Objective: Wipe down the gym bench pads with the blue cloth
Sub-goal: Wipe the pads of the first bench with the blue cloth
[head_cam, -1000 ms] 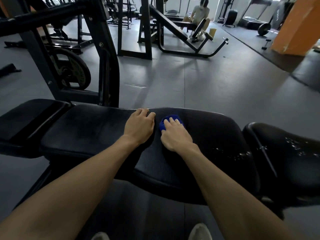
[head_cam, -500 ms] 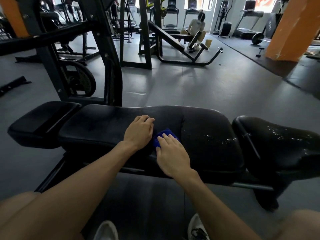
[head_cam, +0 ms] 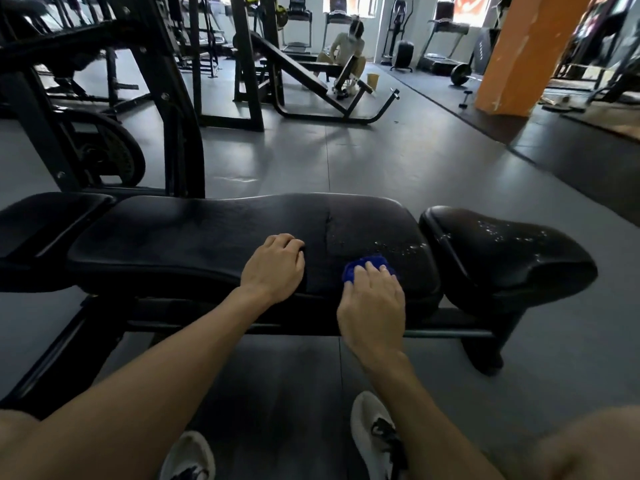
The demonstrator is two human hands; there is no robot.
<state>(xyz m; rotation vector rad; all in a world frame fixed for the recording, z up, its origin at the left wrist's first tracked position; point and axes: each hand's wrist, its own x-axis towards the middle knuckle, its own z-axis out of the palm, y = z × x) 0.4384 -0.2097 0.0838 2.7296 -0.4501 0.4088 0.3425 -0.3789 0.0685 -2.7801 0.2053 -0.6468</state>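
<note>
A black gym bench stands across in front of me, with a long middle pad, a seat pad at the right and a third pad at the left. Water droplets speckle the right end of the middle pad and the top of the seat pad. My right hand holds the bunched blue cloth down on the middle pad near its right end, just short of the droplets. My left hand rests on the middle pad to the left of the cloth, fingers loosely curled, holding nothing.
A black rack frame with a weight plate stands just behind the bench at the left. Farther back a person sits at an incline machine. An orange pillar rises at the right. My shoes are on the grey floor below.
My right hand has slid the blue cloth to the right along the middle pad, away from my left hand and toward the droplets. My left hand has stayed in place.
</note>
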